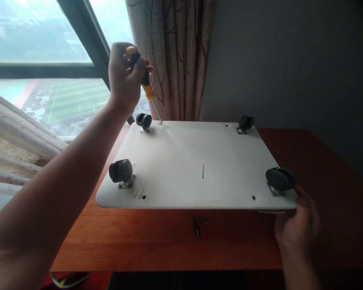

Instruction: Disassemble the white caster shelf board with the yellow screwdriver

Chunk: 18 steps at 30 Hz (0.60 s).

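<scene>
A white board (181, 161) lies with its wheeled side up, a black caster (121, 171) near each corner. My left hand (127, 74) is wrapped round the yellow and black handle of a screwdriver (149, 92). The screwdriver's tip meets the board's far edge, at a hole right of the far left caster (144, 120). At the near right corner, my right hand (299, 221) grips the board's edge beside the near right caster (280, 179). Open holes show near the board's front and back edges. A few screws (196, 227) lie in front of the board.
The board rests over a reddish-brown wooden table (169, 249). Behind it hang a patterned curtain (181, 60) and a grey wall (275, 60). A window (33, 36) is at the left, with another curtain (15, 149) below it. A cable (68, 285) shows below the table's front edge.
</scene>
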Motion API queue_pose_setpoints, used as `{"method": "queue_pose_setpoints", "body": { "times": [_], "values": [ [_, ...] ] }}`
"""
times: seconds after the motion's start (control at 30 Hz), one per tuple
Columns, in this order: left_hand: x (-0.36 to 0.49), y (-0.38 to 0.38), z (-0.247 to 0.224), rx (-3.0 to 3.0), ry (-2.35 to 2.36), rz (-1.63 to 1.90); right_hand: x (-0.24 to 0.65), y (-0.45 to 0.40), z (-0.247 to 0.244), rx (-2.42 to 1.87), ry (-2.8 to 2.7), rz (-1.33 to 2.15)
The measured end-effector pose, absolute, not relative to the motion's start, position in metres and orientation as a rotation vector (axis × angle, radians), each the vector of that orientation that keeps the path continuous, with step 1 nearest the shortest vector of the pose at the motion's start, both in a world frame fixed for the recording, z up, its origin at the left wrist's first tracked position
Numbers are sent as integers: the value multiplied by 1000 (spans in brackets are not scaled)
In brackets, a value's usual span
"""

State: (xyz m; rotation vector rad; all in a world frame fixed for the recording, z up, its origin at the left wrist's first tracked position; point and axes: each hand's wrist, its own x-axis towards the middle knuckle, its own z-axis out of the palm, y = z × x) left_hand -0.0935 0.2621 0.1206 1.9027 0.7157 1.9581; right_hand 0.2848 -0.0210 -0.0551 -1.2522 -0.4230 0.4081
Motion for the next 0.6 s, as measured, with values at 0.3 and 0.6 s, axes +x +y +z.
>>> {"method": "queue_pose_setpoints", "body": {
  "times": [0.3, 0.6],
  "values": [
    [-92, 267, 115, 1881, 726, 1975, 286, -21, -56, -1262, -432, 401],
    [-93, 273, 113, 1877, 736, 2002, 287, -20, -57, -1270, -436, 395]
  ]
}}
